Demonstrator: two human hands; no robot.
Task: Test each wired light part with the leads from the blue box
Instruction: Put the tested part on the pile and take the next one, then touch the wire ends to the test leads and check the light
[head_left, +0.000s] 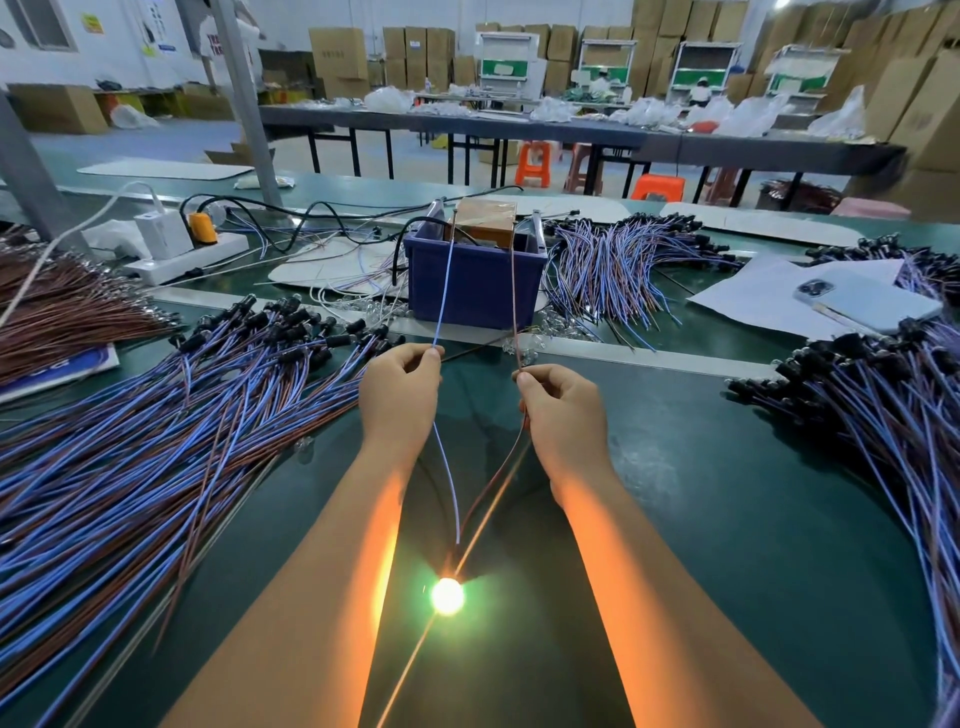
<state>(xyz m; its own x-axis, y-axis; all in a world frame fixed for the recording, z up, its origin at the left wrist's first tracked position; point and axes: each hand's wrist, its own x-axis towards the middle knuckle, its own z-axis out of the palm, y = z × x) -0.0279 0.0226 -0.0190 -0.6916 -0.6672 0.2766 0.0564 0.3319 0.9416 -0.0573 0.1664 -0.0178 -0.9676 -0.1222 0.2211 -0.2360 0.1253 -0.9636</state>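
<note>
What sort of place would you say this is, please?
Probably a factory assembly floor: heaps of wired light parts cover the green bench, with stacked cartons and long worktables behind.

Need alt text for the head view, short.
A lit bulb glows between a person's forearms as the left hand pinches its blue wire and the right hand pinches its brown wire against leads from the blue box. Heaps of wired parts flank the green table.

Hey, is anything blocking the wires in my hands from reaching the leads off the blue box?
Nothing visible does. The left hand pinches the blue wire at the blue lead, the right hand pinches the brown wire at the brown lead, and the bulb glows.
</note>
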